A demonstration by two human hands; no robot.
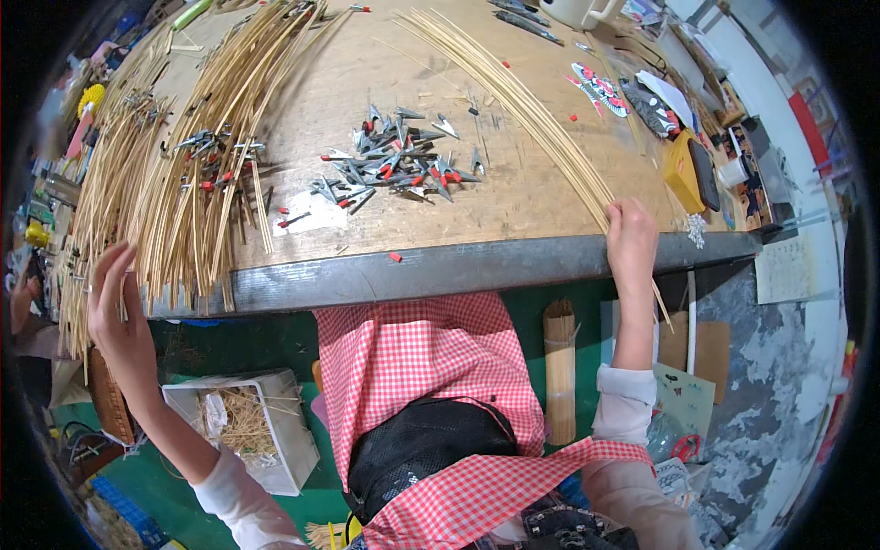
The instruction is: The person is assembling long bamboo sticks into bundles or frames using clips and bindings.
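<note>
- The right hand (pixel 632 240) is at the near edge of the surface (pixel 541 206), on the right, its fingers clamped on the near part of a bundle of thin pale strips (pixel 527 115).
- That bundle runs from the hand toward the far left across the surface; a few near ends poke out past the hand, over the edge.
- The left hand (pixel 117 298) is raised at the near left, its fingers bent and the thumb apart from them, right by the near ends of a large mass of strips (pixel 206 174); whether it touches any, I cannot tell.
- Metal clips (pixel 203 142) grip that mass partway along.
- Between the two lots of strips lies a heap of loose clips (pixel 394 156), some red-tipped.
- A yellow and black object (pixel 687 174) sits at the right.
- Below the surface, a white bin (pixel 302 449) holds strip scraps (pixel 243 423).
</note>
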